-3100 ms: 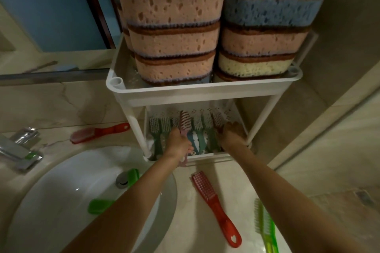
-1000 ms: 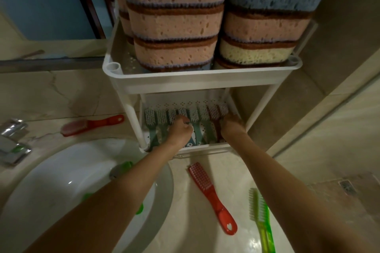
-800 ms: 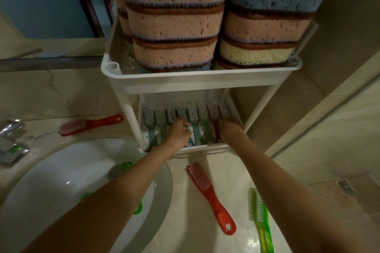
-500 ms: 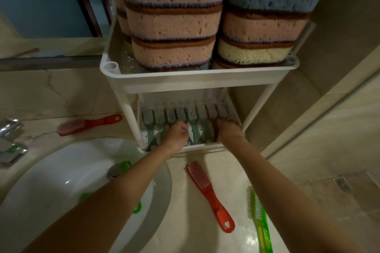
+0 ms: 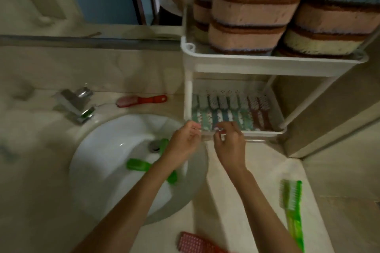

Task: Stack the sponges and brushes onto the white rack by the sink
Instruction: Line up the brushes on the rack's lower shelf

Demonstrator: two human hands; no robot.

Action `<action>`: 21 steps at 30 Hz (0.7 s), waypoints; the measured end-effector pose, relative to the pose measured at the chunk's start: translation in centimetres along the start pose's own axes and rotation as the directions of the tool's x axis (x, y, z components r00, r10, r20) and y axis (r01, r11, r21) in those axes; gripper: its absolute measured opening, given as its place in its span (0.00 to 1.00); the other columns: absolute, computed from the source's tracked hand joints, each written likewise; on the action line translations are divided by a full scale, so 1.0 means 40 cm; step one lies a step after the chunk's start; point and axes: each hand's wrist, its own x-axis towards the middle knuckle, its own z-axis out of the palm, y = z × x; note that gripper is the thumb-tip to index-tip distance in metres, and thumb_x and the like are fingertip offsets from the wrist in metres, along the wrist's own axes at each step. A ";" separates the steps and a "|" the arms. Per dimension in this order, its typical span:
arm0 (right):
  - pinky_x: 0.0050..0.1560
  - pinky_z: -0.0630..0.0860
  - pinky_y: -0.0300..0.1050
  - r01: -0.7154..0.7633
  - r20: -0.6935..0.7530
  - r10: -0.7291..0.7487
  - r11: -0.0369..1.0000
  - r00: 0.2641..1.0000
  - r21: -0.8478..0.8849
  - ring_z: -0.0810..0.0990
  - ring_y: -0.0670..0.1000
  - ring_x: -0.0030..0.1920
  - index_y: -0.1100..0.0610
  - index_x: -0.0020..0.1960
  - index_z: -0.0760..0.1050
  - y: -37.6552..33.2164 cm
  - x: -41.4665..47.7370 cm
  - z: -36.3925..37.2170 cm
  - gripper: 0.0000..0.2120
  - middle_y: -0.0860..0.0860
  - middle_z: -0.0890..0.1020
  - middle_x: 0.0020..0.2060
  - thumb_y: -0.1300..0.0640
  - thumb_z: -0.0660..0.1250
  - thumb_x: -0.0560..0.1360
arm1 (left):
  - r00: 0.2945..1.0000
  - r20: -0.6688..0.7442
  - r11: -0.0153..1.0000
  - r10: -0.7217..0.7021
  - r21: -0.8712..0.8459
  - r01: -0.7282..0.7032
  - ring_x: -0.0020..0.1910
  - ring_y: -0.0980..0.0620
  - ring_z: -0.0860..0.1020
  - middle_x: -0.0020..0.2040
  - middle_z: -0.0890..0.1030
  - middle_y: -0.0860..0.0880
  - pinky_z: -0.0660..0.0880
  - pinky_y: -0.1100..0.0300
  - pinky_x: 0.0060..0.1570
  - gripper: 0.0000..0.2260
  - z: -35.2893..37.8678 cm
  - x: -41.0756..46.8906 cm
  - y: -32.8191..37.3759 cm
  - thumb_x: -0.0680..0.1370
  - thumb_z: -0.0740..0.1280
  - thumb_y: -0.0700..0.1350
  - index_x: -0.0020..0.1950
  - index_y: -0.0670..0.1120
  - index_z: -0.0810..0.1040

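Now both hands hover empty at frame centre, left hand (image 5: 183, 142) and right hand (image 5: 229, 143) with fingers loosely curled, before the white plastic rack (image 5: 273, 61). Reaching for the green brush in the white basin (image 5: 138, 164) risks clipping the shelved row of brushes (image 5: 230, 112).

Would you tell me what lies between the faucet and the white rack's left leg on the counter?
In the head view, a red brush lies on the counter between the faucet and the white rack, handle toward the rack.
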 end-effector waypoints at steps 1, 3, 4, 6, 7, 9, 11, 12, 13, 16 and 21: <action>0.49 0.75 0.49 0.006 0.032 -0.007 0.999 0.999 0.034 0.80 0.61 0.47 0.65 0.50 0.78 -0.035 -0.029 0.033 0.09 0.62 0.79 0.50 0.69 0.64 0.71 | 0.998 -0.052 0.999 -0.045 0.009 0.045 0.54 0.47 0.78 0.49 0.79 0.47 0.68 0.65 0.49 0.09 -0.036 -0.036 -0.036 0.78 0.60 0.37 0.56 0.40 0.75; 0.49 0.75 0.49 0.018 0.126 -0.027 0.997 0.992 0.072 0.80 0.61 0.46 0.64 0.51 0.79 -0.105 -0.083 0.103 0.11 0.62 0.79 0.50 0.69 0.63 0.71 | 0.980 -0.141 0.988 -0.143 0.031 0.148 0.54 0.49 0.78 0.51 0.80 0.46 0.66 0.68 0.44 0.09 -0.110 -0.099 -0.122 0.77 0.61 0.38 0.56 0.41 0.76; 0.50 0.76 0.51 0.023 0.190 -0.038 0.996 0.981 0.081 0.80 0.62 0.47 0.64 0.52 0.78 -0.140 -0.109 0.140 0.11 0.61 0.79 0.51 0.69 0.63 0.71 | 0.967 -0.165 0.980 -0.192 0.018 0.197 0.54 0.48 0.78 0.52 0.80 0.46 0.67 0.67 0.44 0.10 -0.150 -0.129 -0.167 0.77 0.61 0.40 0.56 0.41 0.77; 0.52 0.73 0.51 0.026 0.308 -0.052 0.996 0.950 0.087 0.79 0.62 0.50 0.64 0.54 0.78 -0.212 -0.160 0.215 0.13 0.61 0.79 0.53 0.70 0.61 0.72 | 0.939 -0.197 0.959 -0.283 -0.034 0.281 0.55 0.45 0.79 0.53 0.81 0.43 0.71 0.61 0.49 0.10 -0.236 -0.182 -0.253 0.76 0.62 0.42 0.55 0.40 0.77; 0.53 0.71 0.49 0.022 0.358 -0.050 0.997 0.932 0.080 0.79 0.61 0.52 0.63 0.55 0.77 -0.249 -0.184 0.251 0.13 0.60 0.79 0.55 0.70 0.61 0.72 | 0.922 -0.219 0.948 -0.319 -0.057 0.314 0.55 0.43 0.79 0.53 0.81 0.41 0.73 0.58 0.51 0.09 -0.283 -0.205 -0.291 0.76 0.63 0.41 0.54 0.41 0.77; 0.54 0.70 0.47 0.041 0.444 -0.062 0.997 0.894 0.058 0.78 0.60 0.54 0.62 0.56 0.77 -0.318 -0.227 0.327 0.14 0.59 0.79 0.55 0.69 0.59 0.74 | 0.882 -0.277 0.925 -0.380 -0.093 0.369 0.55 0.42 0.79 0.54 0.81 0.39 0.73 0.57 0.49 0.06 -0.378 -0.250 -0.365 0.77 0.62 0.39 0.52 0.43 0.77; 0.55 0.70 0.46 0.084 0.525 -0.085 0.996 0.847 0.026 0.78 0.59 0.54 0.62 0.56 0.77 -0.386 -0.264 0.408 0.14 0.60 0.79 0.54 0.68 0.58 0.74 | 0.842 -0.331 0.904 -0.427 -0.140 0.403 0.54 0.42 0.79 0.54 0.81 0.40 0.71 0.59 0.47 0.06 -0.472 -0.290 -0.435 0.77 0.62 0.38 0.51 0.44 0.76; 0.55 0.70 0.45 0.110 0.561 -0.098 0.994 0.822 0.012 0.78 0.59 0.55 0.62 0.56 0.77 -0.420 -0.281 0.449 0.14 0.59 0.79 0.54 0.67 0.58 0.75 | 0.821 -0.355 0.895 -0.446 -0.149 0.422 0.54 0.42 0.79 0.54 0.81 0.40 0.71 0.59 0.48 0.07 -0.519 -0.306 -0.470 0.77 0.61 0.38 0.51 0.44 0.77; 0.55 0.69 0.44 0.133 0.597 -0.110 0.991 0.794 0.006 0.78 0.58 0.55 0.61 0.56 0.77 -0.456 -0.297 0.491 0.14 0.59 0.80 0.54 0.67 0.58 0.75 | 0.797 -0.378 0.880 -0.471 -0.149 0.450 0.54 0.42 0.79 0.54 0.81 0.39 0.72 0.58 0.50 0.08 -0.567 -0.320 -0.503 0.76 0.61 0.38 0.52 0.43 0.77; 0.58 0.69 0.44 0.165 0.699 -0.115 0.986 0.705 -0.005 0.77 0.58 0.57 0.61 0.57 0.77 -0.562 -0.342 0.609 0.14 0.59 0.79 0.56 0.65 0.57 0.75 | 0.731 -0.439 0.841 -0.522 -0.123 0.527 0.58 0.40 0.76 0.55 0.81 0.38 0.71 0.55 0.57 0.13 -0.701 -0.358 -0.595 0.74 0.60 0.41 0.54 0.38 0.78; 0.58 0.70 0.45 0.219 0.802 -0.074 0.973 0.593 -0.072 0.75 0.59 0.59 0.62 0.58 0.75 -0.704 -0.365 0.775 0.14 0.60 0.77 0.58 0.64 0.57 0.76 | 0.552 -0.580 0.733 -0.600 -0.121 0.670 0.60 0.36 0.74 0.59 0.77 0.35 0.71 0.49 0.60 0.18 -0.884 -0.370 -0.735 0.73 0.66 0.40 0.60 0.34 0.73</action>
